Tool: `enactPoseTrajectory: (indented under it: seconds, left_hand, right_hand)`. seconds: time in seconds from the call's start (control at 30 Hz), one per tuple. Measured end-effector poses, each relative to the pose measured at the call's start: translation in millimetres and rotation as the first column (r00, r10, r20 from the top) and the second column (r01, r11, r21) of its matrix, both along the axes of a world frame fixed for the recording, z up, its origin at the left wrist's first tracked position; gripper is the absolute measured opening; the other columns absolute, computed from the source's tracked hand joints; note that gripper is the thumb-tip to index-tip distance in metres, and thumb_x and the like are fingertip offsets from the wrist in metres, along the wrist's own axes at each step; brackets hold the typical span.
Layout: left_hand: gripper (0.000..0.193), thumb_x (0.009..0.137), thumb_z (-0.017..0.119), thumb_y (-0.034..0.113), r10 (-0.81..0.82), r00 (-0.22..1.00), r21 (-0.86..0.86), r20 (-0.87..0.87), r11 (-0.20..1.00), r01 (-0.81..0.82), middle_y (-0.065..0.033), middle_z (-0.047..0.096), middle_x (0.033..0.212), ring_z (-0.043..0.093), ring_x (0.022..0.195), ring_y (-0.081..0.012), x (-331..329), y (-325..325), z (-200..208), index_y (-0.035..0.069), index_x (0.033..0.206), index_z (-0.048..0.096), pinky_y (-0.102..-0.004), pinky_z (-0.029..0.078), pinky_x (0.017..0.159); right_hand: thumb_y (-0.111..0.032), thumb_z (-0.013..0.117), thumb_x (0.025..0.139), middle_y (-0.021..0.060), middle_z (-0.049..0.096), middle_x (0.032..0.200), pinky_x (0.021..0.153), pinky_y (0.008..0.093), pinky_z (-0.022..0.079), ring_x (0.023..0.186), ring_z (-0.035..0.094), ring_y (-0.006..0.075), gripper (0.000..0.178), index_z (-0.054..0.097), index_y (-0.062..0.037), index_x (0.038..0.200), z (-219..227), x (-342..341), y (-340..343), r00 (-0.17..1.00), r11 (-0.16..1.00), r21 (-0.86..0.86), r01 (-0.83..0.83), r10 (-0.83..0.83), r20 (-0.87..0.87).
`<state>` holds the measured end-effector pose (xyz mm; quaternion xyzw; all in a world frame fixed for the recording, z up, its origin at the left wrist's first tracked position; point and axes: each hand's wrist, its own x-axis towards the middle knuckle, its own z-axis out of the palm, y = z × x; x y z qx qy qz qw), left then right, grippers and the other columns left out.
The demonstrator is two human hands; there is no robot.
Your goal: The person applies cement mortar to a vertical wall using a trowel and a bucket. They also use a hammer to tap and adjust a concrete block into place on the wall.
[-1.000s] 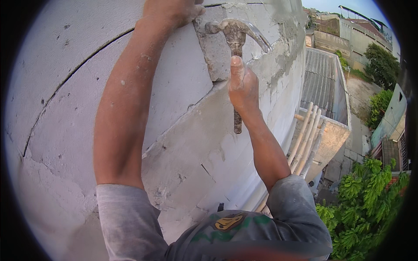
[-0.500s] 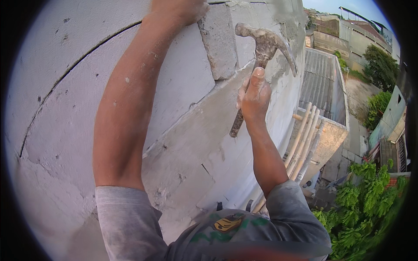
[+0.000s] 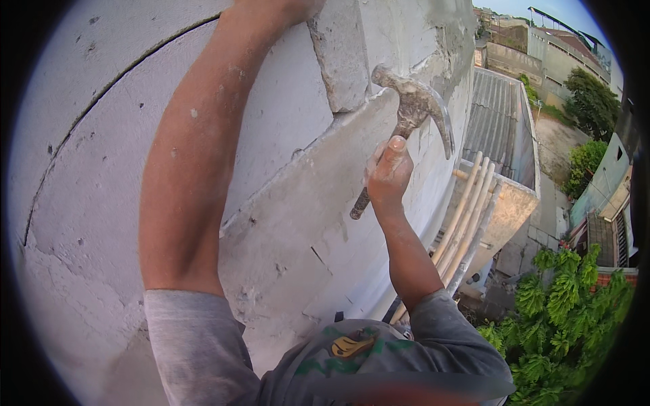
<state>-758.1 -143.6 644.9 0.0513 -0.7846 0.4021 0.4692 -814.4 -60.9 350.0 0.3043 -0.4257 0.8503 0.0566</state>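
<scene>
A claw hammer [image 3: 414, 101], its head crusted with pale dust or mortar, is gripped around the handle by my right hand [image 3: 391, 172]. The thumb lies along the handle just under the head, and the claw curves to the right. Behind it stands the grey-white block wall [image 3: 291, 210], with a ledge running diagonally across. My left arm stretches up along the wall, and my left hand [image 3: 296, 8] is at the upper edge, partly cut off, so its fingers do not show. Next to that hand is a rough narrow block piece [image 3: 340, 57] set in the wall.
A long dark joint [image 3: 101, 111] curves across the wall at left. To the right, well below, lie a corrugated roof [image 3: 497, 125], several pale pipes [image 3: 467, 216] beside a concrete box, and a leafy tree [image 3: 562, 318]. The wall's outer edge drops off there.
My right hand and the hammer have moved down, the hammer head dropping lower in front of the ledge. My left hand has shifted slightly upward, further out of view.
</scene>
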Motion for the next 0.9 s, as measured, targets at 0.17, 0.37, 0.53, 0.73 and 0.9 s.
enactPoseTrajectory:
  seconds: [0.17, 0.37, 0.53, 0.73, 0.9]
  left_hand:
    - [0.035, 0.075, 0.071, 0.022, 0.050, 0.998, -0.038, 0.031, 0.998, -0.049, -0.0062, 0.062, 0.122, 0.047, 0.129, -0.0233, 4.6, -6.6, 0.2, 0.007, 0.106, 0.065, -0.0561, 0.015, 0.117]
    - [0.025, 0.074, 0.072, 0.022, 0.001, 1.000, -0.012, 0.030, 1.000, -0.001, -0.0051, 0.062, 0.121, 0.047, 0.129, -0.0243, 3.1, 1.2, 1.6, 0.008, 0.094, 0.068, -0.0584, 0.016, 0.116]
    - [0.020, 0.073, 0.073, 0.021, -0.017, 0.999, -0.079, 0.033, 0.997, 0.020, -0.0049, 0.063, 0.118, 0.047, 0.129, -0.0235, 4.7, -8.1, 2.1, 0.009, 0.087, 0.069, -0.0589, 0.017, 0.115]
    - [0.022, 0.072, 0.074, 0.022, 0.012, 0.999, -0.016, 0.042, 1.000, -0.012, -0.0056, 0.064, 0.117, 0.049, 0.127, -0.0244, 6.5, -2.5, 0.1, 0.008, 0.087, 0.069, -0.0594, 0.017, 0.114]
    - [0.026, 0.073, 0.074, 0.022, 0.010, 0.999, -0.049, 0.041, 0.999, -0.008, -0.0058, 0.063, 0.119, 0.048, 0.128, -0.0240, 3.2, -4.5, 1.0, 0.007, 0.093, 0.069, -0.0593, 0.017, 0.114]
  right_hand:
    - [-0.047, 0.040, 0.101, 0.0189, 0.051, 0.063, 0.059, 0.0426, 0.043, 0.058, 0.052, 0.0309, 0.056, 0.056, 0.0054, 0.088, 6.8, 0.7, 10.4, 0.994, 0.949, 0.313, 0.026, 0.009, -0.109]
    - [-0.049, 0.040, 0.101, 0.0188, 0.052, 0.064, 0.061, 0.0419, 0.043, 0.060, 0.051, 0.0289, 0.057, 0.054, 0.0045, 0.087, 21.1, 9.8, 35.2, 0.951, 0.973, -0.096, -0.208, 0.224, 0.213]
    - [-0.047, 0.038, 0.102, 0.0180, 0.051, 0.064, 0.061, 0.0427, 0.042, 0.059, 0.051, 0.0283, 0.055, 0.054, 0.0036, 0.086, 6.6, 3.6, -2.0, 0.986, 0.957, 0.275, 0.094, -0.051, -0.161]
    - [-0.045, 0.035, 0.103, 0.0055, 0.044, 0.060, 0.058, 0.0379, 0.041, 0.060, 0.048, 0.0202, 0.054, 0.050, 0.0011, 0.079, 30.2, -3.1, 16.0, 0.996, 0.997, 0.057, -0.043, 0.039, 0.079]
    - [-0.047, 0.034, 0.103, 0.0031, 0.041, 0.058, 0.057, 0.0350, 0.039, 0.057, 0.044, 0.0154, 0.056, 0.049, -0.0001, 0.075, 32.8, -20.7, -13.5, 0.993, 0.980, 0.172, 0.100, -0.088, -0.076]
